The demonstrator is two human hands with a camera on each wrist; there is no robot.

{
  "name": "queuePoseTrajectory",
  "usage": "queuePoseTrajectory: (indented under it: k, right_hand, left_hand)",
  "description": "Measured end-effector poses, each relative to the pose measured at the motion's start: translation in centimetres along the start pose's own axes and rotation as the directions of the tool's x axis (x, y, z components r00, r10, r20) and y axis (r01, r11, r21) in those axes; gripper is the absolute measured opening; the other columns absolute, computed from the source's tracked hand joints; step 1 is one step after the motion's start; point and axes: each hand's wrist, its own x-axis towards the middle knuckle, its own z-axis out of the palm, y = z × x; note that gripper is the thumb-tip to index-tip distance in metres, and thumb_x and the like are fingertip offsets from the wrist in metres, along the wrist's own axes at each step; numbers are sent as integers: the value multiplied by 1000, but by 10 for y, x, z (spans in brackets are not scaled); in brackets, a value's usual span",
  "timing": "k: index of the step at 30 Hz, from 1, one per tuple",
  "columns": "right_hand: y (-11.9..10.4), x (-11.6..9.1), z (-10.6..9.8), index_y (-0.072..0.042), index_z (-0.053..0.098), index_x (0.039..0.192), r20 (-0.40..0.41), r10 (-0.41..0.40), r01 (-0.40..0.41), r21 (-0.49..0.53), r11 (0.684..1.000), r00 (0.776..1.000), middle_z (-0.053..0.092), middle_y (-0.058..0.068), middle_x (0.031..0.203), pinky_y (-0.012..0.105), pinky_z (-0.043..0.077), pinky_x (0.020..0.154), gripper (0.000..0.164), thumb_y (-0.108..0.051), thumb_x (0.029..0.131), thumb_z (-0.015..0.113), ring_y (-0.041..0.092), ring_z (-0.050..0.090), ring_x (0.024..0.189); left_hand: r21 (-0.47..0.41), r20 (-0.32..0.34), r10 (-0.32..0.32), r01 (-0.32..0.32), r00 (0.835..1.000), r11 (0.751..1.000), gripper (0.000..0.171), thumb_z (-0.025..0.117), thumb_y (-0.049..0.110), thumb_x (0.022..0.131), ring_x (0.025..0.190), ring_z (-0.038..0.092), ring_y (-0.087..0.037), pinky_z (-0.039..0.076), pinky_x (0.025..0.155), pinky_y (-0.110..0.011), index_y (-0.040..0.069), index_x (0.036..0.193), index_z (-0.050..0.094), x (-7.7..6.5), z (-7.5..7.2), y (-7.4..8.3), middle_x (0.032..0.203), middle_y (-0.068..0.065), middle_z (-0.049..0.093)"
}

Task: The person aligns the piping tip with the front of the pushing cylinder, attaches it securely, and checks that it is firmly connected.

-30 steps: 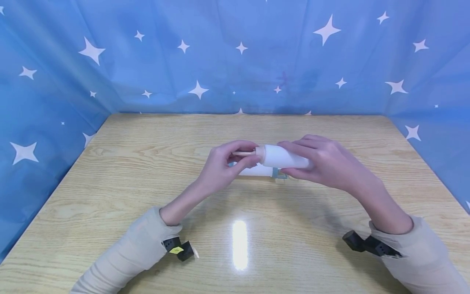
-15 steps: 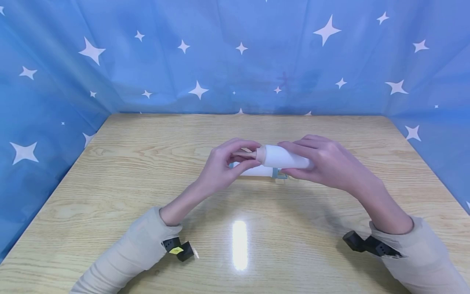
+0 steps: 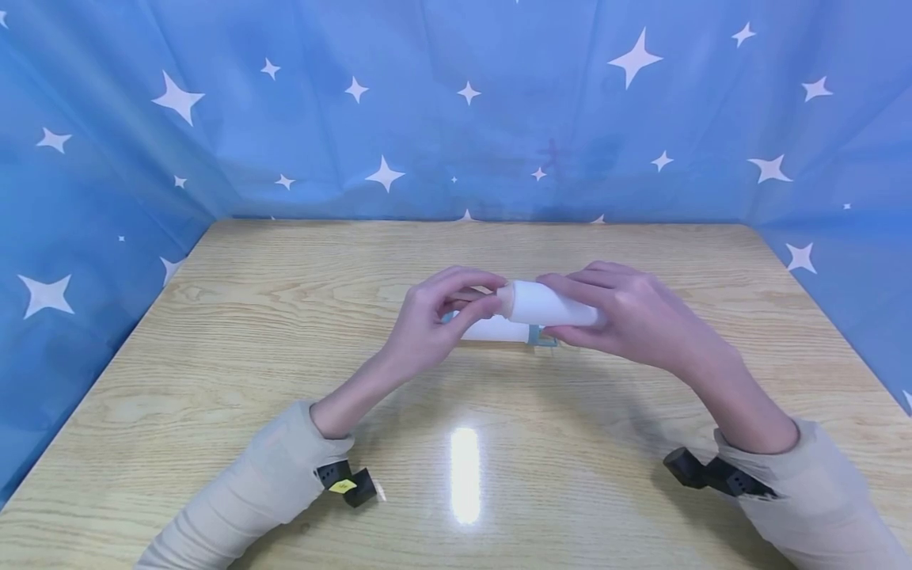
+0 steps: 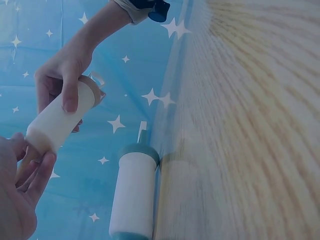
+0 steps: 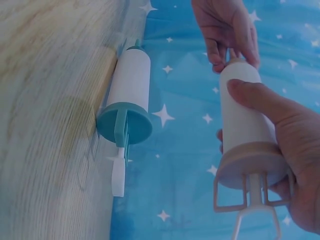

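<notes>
A white-barrelled icing syringe (image 3: 552, 304) with beige ends is held off the table, lying nearly level in the head view. My right hand (image 3: 634, 317) grips its barrel, thumb along the side. The right wrist view shows its beige flange (image 5: 250, 162), finger loops and plunger handle below that hand. At the opposite end, my left hand (image 3: 442, 317) pinches the narrow beige nozzle (image 4: 25, 162) and end cap with its fingertips; they hide most of the nozzle. Behind and below the hands, a second icing syringe (image 3: 495, 330) with teal ends lies on its side on the table.
The wooden table (image 3: 285, 348) spreads out around both hands and carries a bright light reflection near the front. A blue curtain (image 3: 427, 103) with white stars hangs behind and along the sides. Black wrist cameras (image 3: 720, 473) sit on the sleeves.
My left thumb and fingers have shifted on the nozzle, and the thumb now covers the part that showed before. My right hand and the syringe barrel stay almost where they were.
</notes>
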Motion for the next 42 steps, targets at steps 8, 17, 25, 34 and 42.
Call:
queuePoseTrajectory:
  k: [8, 17, 25, 34, 42]
  right_hand:
    - [-1, 0, 0, -3, 73, 118, -6, -8, 8, -6, 1000, 1000, 75, 14, 96, 45, 62, 63, 62, -58, 101, 49, 29, 69, 77]
    - [-1, 1, -1, -5, 73, 119, -7, -6, 6, -6, 1000, 1000, 76, 11, 97, 43, 61, 64, 61, -58, 101, 49, 26, 68, 77]
    - [-1, 2, 0, -4, 73, 118, -8, -11, 11, -2, 1000, 1000, 76, 12, 97, 43, 61, 63, 61, -57, 101, 49, 27, 68, 76]
    - [0, 2, -1, -5, 73, 119, 3, 0, 0, 1, 1000, 1000, 76, 12, 97, 45, 61, 65, 61, -58, 101, 49, 28, 69, 78]
    - [0, 1, -1, -5, 73, 120, 0, 2, -2, 16, 1000, 1000, 75, 12, 96, 45, 61, 66, 59, -57, 101, 51, 28, 69, 79]
  left_hand:
    - [3, -17, 9, -9, 1000, 1000, 24, 72, -4, 91, 100, 71, -20, 61, 85, -33, -5, 115, 68, 0, 0, 0, 112, -14, 69]
    - [-20, 18, -155, 156, 988, 988, 25, 70, 3, 95, 89, 73, -17, 62, 80, -32, -5, 119, 67, -1, -1, 1, 110, -14, 72]
    - [-8, 35, -98, 98, 995, 995, 26, 70, -1, 94, 94, 72, -19, 62, 82, -31, -6, 119, 66, -1, -1, 0, 113, -16, 70]
    - [2, 35, -2, 2, 999, 1000, 30, 73, -6, 89, 98, 72, -21, 62, 82, -31, -7, 118, 66, 0, 0, -2, 114, -17, 68]
    - [-29, 26, 29, -28, 999, 999, 31, 73, -9, 88, 99, 71, -21, 61, 85, -33, -8, 118, 67, 0, 1, -1, 116, -17, 67]
